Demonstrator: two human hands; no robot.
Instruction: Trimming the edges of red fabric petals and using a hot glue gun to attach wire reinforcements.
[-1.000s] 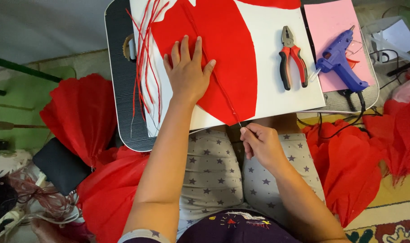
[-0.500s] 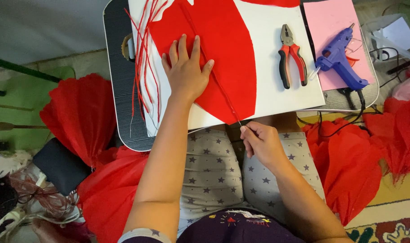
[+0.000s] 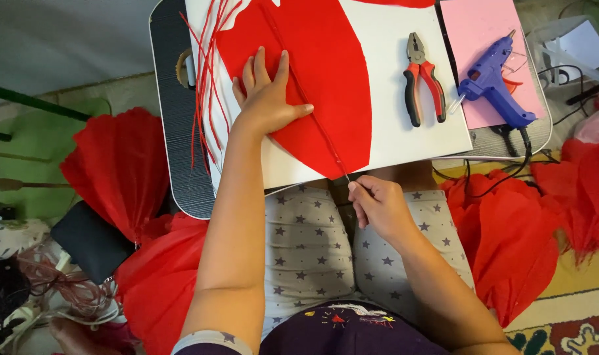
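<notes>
Nearest to you, at about five o'clock from the board's near edge, your right hand (image 3: 377, 205) is pinching the near end of a thin wire (image 3: 316, 118), its fingers (image 3: 360, 192) closing together on it just off the edge of the white board (image 3: 405, 141). That grip is looking small and tight, so the wire could be slipping out of it or kinking right at the board's edge if you are pulling at an angle. The wire is running away from you toward eleven o'clock, lying along the middle of the big red paper petal (image 3: 319, 85), which is resting flat on the board across the lap counter (image 3: 174, 131). Your left hand (image 3: 266, 98) is pressing down on the petal to the wire's nine o'clock side, fingers spread apart and flat, holding nothing; if that pressure is easing, the paper could be sliding or creasing, and the wire could be wandering off the centre line. At nine o'clock of that hand, loose red strips (image 3: 204, 98) are lying near enough to be snagging your wrist. Farther off at two o'clock, the pliers (image 3: 423, 79) and the blue glue gun (image 3: 493, 85) are sitting just beside each other; the gun's cord is trailing off the counter's edge, so a tug could be dragging it down.
</notes>
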